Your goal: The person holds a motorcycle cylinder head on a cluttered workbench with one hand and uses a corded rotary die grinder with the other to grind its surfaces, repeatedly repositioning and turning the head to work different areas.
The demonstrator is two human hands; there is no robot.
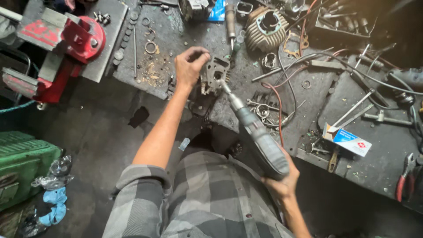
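Note:
My left hand point(190, 66) grips the top edge of a small grey metal engine part point(215, 75) with a round hole, holding it on the dark workbench point(185, 39). My right hand point(282, 183) holds a long grey powered hand tool point(257, 134) by its thick rear end. The tool slants up and left, and its thin metal tip sits in the hole of the engine part. A red cable runs from the tool area across the bench.
A red bench vise point(66, 44) stands at the far left. A finned cylinder point(265, 27), washers, wrenches, wires and screwdrivers litter the bench. A white and blue small box point(348, 140) lies right, red pliers point(403, 178) farther right. A green crate point(22, 165) sits on the floor.

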